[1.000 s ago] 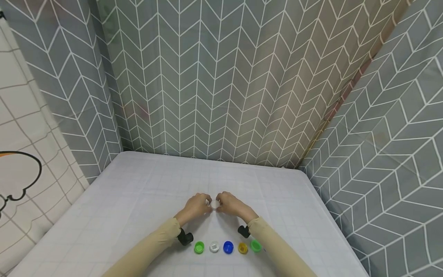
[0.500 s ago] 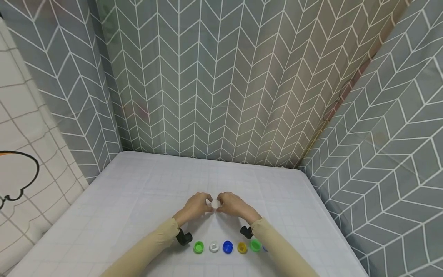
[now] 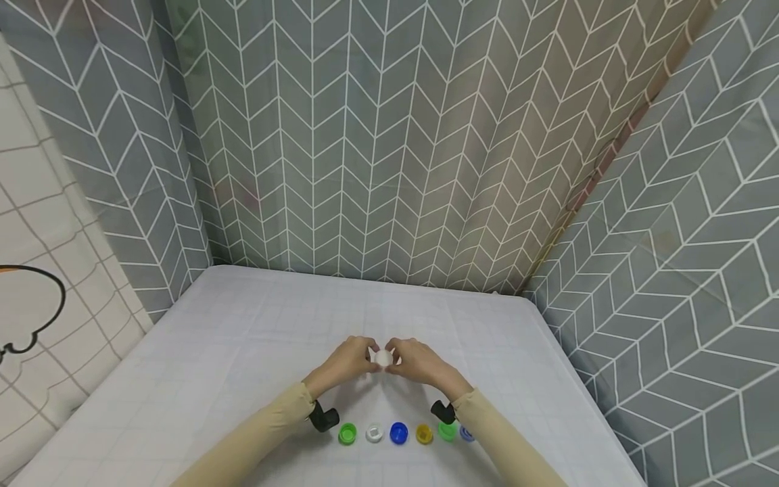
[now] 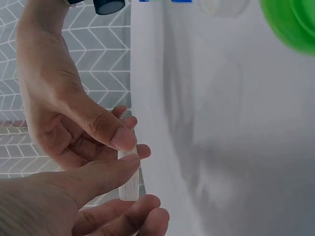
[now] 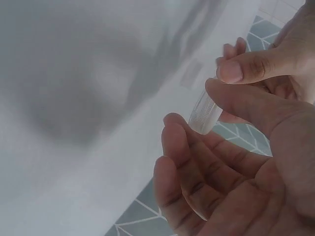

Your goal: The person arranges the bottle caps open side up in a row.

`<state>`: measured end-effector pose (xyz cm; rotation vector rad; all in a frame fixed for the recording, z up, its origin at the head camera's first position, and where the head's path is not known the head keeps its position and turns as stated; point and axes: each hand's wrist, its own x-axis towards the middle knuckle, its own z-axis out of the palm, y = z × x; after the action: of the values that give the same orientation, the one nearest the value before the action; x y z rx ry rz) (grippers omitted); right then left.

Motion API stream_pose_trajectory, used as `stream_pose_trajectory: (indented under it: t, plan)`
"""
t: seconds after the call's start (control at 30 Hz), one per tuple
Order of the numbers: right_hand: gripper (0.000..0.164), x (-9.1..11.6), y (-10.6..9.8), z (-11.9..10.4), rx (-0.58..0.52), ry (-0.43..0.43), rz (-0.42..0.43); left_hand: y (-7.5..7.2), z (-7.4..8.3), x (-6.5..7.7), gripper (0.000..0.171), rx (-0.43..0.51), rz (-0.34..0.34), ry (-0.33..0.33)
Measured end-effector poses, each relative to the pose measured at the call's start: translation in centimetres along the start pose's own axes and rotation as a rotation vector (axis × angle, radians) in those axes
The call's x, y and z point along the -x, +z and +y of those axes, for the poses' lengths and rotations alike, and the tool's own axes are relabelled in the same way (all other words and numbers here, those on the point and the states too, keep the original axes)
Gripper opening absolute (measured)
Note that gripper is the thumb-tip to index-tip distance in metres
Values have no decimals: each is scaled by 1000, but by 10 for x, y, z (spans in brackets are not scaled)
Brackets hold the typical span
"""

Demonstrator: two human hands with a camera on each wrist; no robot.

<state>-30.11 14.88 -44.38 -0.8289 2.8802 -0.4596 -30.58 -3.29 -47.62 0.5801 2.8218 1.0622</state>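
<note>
Both hands meet over the middle of the table around one translucent whitish bottle cap point(image 3: 383, 358). My left hand point(image 3: 349, 359) pinches its left side between thumb and fingers; my right hand point(image 3: 420, 360) grips the right side. Ridges along the rim of the cap point(image 4: 129, 189) show in the left wrist view, where it stands edge-on and the fingers cover part of it. In the right wrist view, the cap point(image 5: 204, 116) appears tilted, with both thumbs near its upper end. A shadow below the hands falls on the white tablecloth.
Nearer the body lies a row of caps: green point(image 3: 347, 433), white point(image 3: 374, 433), blue point(image 3: 398, 433), yellow point(image 3: 424, 433), another green point(image 3: 447, 431), and a blue one point(image 3: 466, 433) beside the right sleeve. Patterned grey curtains point(image 3: 365, 135) border the white table point(image 3: 255, 304).
The hands and the cap have shifted slightly to the right. My right wrist has swung outward, showing more of the rightmost blue cap. The row of caps stays in place.
</note>
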Motion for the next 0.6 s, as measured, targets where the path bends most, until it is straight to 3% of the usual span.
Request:
stream_pose_trajectory:
  t: [0.6]
  plan:
    - [40,32,-7,-2,-124,-21,58,3,18,11,39,157,-49,66]
